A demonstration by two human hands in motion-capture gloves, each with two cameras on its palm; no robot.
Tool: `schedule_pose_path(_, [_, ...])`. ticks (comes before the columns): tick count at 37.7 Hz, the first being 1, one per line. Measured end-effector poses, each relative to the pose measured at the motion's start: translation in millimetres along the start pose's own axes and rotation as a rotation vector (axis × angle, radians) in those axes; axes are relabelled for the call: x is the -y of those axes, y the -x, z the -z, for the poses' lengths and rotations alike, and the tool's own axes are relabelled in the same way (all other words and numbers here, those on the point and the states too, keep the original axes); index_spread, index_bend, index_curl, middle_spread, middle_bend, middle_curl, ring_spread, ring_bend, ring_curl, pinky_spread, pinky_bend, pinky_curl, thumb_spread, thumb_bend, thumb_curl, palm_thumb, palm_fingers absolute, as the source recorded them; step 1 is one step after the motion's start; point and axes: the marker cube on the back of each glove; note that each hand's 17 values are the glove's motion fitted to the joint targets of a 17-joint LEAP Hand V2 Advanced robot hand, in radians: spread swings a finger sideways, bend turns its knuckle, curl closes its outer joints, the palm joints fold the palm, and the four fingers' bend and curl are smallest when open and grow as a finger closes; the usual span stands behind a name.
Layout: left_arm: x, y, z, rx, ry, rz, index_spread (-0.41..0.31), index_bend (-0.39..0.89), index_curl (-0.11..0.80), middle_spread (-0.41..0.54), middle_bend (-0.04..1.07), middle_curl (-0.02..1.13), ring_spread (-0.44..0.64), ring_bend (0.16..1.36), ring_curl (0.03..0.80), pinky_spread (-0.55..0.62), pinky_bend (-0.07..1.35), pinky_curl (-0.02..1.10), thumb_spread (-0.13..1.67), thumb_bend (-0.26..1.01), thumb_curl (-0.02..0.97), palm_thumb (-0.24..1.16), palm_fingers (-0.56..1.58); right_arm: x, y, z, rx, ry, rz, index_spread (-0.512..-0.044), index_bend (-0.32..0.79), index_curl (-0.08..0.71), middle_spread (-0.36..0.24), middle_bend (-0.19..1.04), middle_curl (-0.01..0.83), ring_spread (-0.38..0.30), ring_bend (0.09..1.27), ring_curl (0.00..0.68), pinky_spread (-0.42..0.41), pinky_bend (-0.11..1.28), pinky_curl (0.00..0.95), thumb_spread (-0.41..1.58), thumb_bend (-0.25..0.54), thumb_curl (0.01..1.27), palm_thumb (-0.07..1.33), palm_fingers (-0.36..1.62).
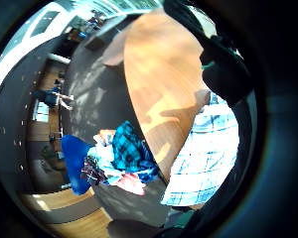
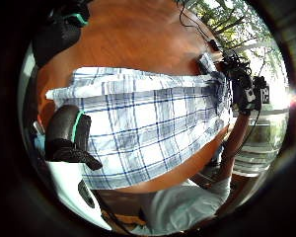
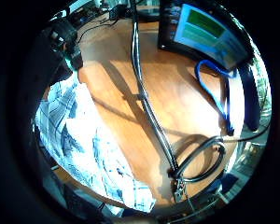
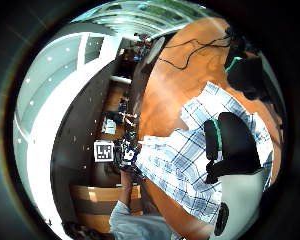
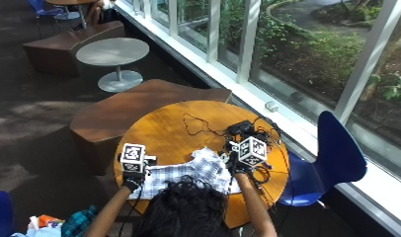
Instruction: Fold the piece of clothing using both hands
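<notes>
The shirt (image 5: 187, 174) lay at lower centre on the table (image 5: 180, 118), a hand at each end. Light, limp plaid; probably best pinched at corners (finger states couldn't be told).

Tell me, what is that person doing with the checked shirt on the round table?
A person sits at a round wooden table with a blue and white checked shirt spread in front of them. The left hand is at one end of the shirt and the right hand at the other, both in black gloves. The shirt looks partly gathered, so the folding seems underway, not finished. Black cables lie on the table beyond it.
</notes>
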Motion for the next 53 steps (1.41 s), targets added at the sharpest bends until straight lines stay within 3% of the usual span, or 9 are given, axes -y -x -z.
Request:
schedule_pose_path(7, [-24.3, -10.3, -34.1, 0.083, -0.095, -0.034, -0.209, 0.15, 0.388, -0.212, 0.20, 0.44, -0.22, 0.54, 0.371, -0.11, 0.41, 0.43, 1.16, -0.03, 0.343, 0.73, 0.72, -66.3, -31.2, 1.3, -0.026, -0.128, -0.162, -0.296, 0.23, 0.417, -0.174, 0.40, 0.449, -0.153, 0.47, 0.393, -0.048, 0.42, 0.376, 1.09, -0.023, 0.42, 0.88, 0.84])
schedule_pose_path(15, [-61.5, -28.7, -65.1, -0.008, 0.128, -0.005, -0.198, 0.17, 0.398, -0.151, 0.15, 0.42, -0.10, 0.46, 0.353, -0.02, 0.35, 0.43, 1.24, -0.06, 0.290, 0.53, 0.61, -126.1, -40.6, -42.1, -0.237, 0.099, -0.299, -0.264, 0.15, 0.414, -0.023, 0.22, 0.401, 0.037, 0.27, 0.347, 0.140, 0.42, 0.374, 1.17, -0.083, 0.38, 0.63, 0.36])
schedule_pose_path(21, [-61.7, -23.3, -92.6, -0.135, 0.264, 0.018, -0.151, 0.15, 0.394, -0.037, 0.11, 0.39, 0.08, 0.44, 0.362, 0.11, 0.39, 0.45, 1.31, -0.07, 0.230, 0.31, 0.33, -131.1, -41.6, -67.0, -0.298, 0.215, -0.347, -0.253, 0.11, 0.373, 0.072, 0.20, 0.388, 0.129, 0.24, 0.325, 0.230, 0.36, 0.351, 1.19, -0.061, 0.35, 0.47, 0.14])
schedule_pose_path(27, [-59.3, -34.0, -95.8, -0.147, 0.257, 0.002, -0.127, 0.16, 0.384, 0.033, 0.15, 0.36, 0.22, 0.44, 0.335, 0.26, 0.35, 0.42, 1.33, -0.05, 0.199, 0.16, 0.20, -128.7, -33.8, -72.7, -0.235, 0.189, -0.351, -0.250, 0.14, 0.347, 0.113, 0.20, 0.378, 0.171, 0.27, 0.312, 0.252, 0.28, 0.312, 1.27, 0.034, 0.36, 0.59, 0.09])
schedule_pose_path(31, [-53.5, -46.1, -97.9, -0.137, 0.262, -0.018, -0.119, 0.16, 0.377, 0.056, 0.16, 0.35, 0.27, 0.46, 0.323, 0.31, 0.36, 0.41, 1.34, -0.03, 0.189, 0.11, 0.20, -125.1, -27.2, -70.0, -0.224, 0.143, -0.333, -0.246, 0.13, 0.320, 0.105, 0.21, 0.377, 0.155, 0.31, 0.303, 0.237, 0.27, 0.291, 1.31, 0.086, 0.38, 0.70, 0.16])
schedule_pose_path(33, [-50.0, -52.6, -97.6, -0.137, 0.268, -0.032, -0.116, 0.16, 0.377, 0.064, 0.16, 0.35, 0.29, 0.46, 0.320, 0.33, 0.36, 0.41, 1.35, -0.03, 0.185, 0.09, 0.20, -122.4, -22.8, -65.7, -0.172, 0.110, -0.328, -0.256, 0.12, 0.318, 0.050, 0.26, 0.395, 0.096, 0.37, 0.330, 0.190, 0.32, 0.312, 1.34, 0.163, 0.41, 0.84, 0.34])
schedule_pose_path(41, [-39.6, -64.0, -78.1, -0.204, 0.281, -0.069, -0.111, 0.16, 0.378, 0.080, 0.16, 0.33, 0.34, 0.47, 0.314, 0.37, 0.40, 0.41, 1.38, -0.01, 0.180, 0.05, 0.20, -101.2, 27.0, -24.1, 0.345, -0.080, -0.294, -0.276, 0.12, 0.307, -0.075, 0.22, 0.386, -0.040, 0.46, 0.351, 0.084, 0.42, 0.338, 1.35, 0.275, 0.49, 1.06, 0.71])
schedule_pose_path(47, [-44.3, -26.1, -35.5, -0.422, 0.135, -0.002, -0.106, 0.15, 0.367, 0.062, 0.18, 0.33, 0.29, 0.52, 0.318, 0.32, 0.44, 0.41, 1.39, 0.00, 0.187, 0.06, 0.33, -83.6, 107.5, -19.6, 0.329, -0.110, -0.075, -0.267, 0.11, 0.301, -0.080, 0.20, 0.393, -0.070, 0.49, 0.375, 0.044, 0.46, 0.364, 1.33, 0.289, 0.54, 1.11, 0.77])
schedule_pose_path(53, [-67.9, 25.5, 1.2, -0.513, 0.007, 0.096, -0.115, 0.15, 0.361, 0.020, 0.21, 0.35, 0.21, 0.53, 0.320, 0.25, 0.45, 0.41, 1.42, 0.03, 0.204, 0.13, 0.45, -81.7, 200.2, -63.7, 0.146, -0.022, 0.133, -0.268, 0.11, 0.295, -0.086, 0.20, 0.401, -0.087, 0.48, 0.379, 0.027, 0.45, 0.369, 1.29, 0.274, 0.57, 1.12, 0.78])
